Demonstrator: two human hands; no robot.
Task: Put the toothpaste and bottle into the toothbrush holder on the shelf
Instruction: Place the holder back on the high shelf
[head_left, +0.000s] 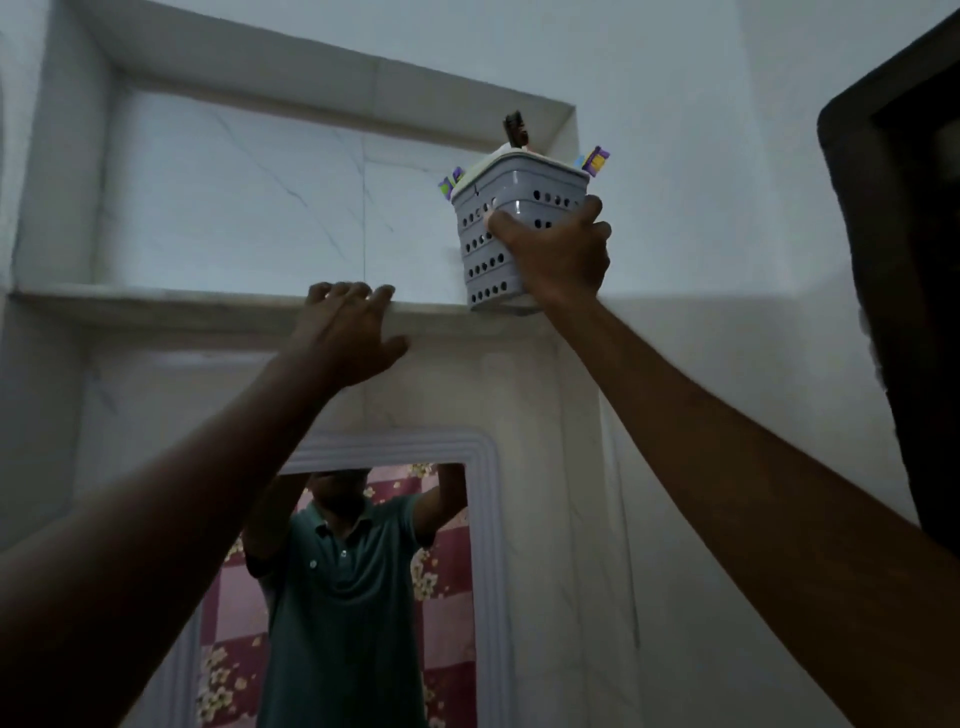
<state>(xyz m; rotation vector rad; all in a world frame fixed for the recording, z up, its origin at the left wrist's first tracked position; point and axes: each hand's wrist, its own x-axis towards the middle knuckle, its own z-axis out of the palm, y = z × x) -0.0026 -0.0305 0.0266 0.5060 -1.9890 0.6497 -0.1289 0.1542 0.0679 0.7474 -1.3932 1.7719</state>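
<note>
White marble-veined walls surround a recessed niche high up, dim light throughout. Its lower ledge forms the shelf (156, 304), seen from below.

My right hand (558, 260) is raised, fingers and thumb clamped around the side of the holder (511, 208), a grey perforated plastic basket. Holder sits at the right end of the shelf, tilted slightly; its base appears to touch the ledge edge, though the angle makes contact hard to confirm.

Sticking out of the holder's top: a dark brush-like item (515, 132) at the back, a white rounded object (506, 151) that may be the bottle, and purple-yellow packets (595, 160) at the right and left corners. Toothpaste not identifiable with certainty.

My left hand (350, 332) rests on the shelf's front edge, left of the holder and apart from it, fingers spread and curled over the lip, holding nothing.

Below, a white-framed mirror (485, 519) reflects a person in a green polo shirt, both arms raised. Dark cabinet (904, 260) at far right.
</note>
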